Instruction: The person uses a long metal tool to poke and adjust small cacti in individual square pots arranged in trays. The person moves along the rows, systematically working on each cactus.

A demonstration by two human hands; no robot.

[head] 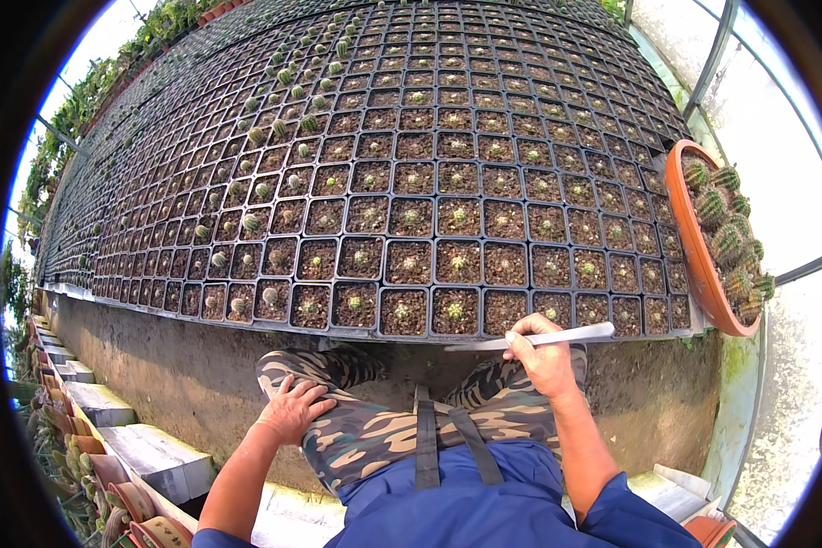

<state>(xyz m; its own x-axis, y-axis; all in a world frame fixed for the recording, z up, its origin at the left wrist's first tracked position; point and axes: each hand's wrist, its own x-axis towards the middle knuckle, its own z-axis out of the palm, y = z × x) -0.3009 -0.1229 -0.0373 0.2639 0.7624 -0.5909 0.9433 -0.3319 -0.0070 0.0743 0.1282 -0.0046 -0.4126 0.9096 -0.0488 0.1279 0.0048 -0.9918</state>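
My right hand (540, 353) grips a pair of long metal tweezers (568, 335) near the bench's front edge, their narrow tips pointing left, just below the nearest row of pots. My left hand (294, 409) rests on my left thigh, fingers spread, holding nothing. Before me stand tight rows of square black plastic pots (405, 312) filled with reddish-brown gritty soil. Most of the nearer pots hold one small cactus seedling, such as the bright green one (455, 310). Rounder, larger small cacti (250, 222) stand further left.
A terracotta bowl (685, 226) of clustered ribbed cacti stands at the bench's right end, beside the greenhouse wall (794, 164). Pale blocks (154, 455) and potted cacti line the lower left. A dirt path (178, 370) runs between them and the bench.
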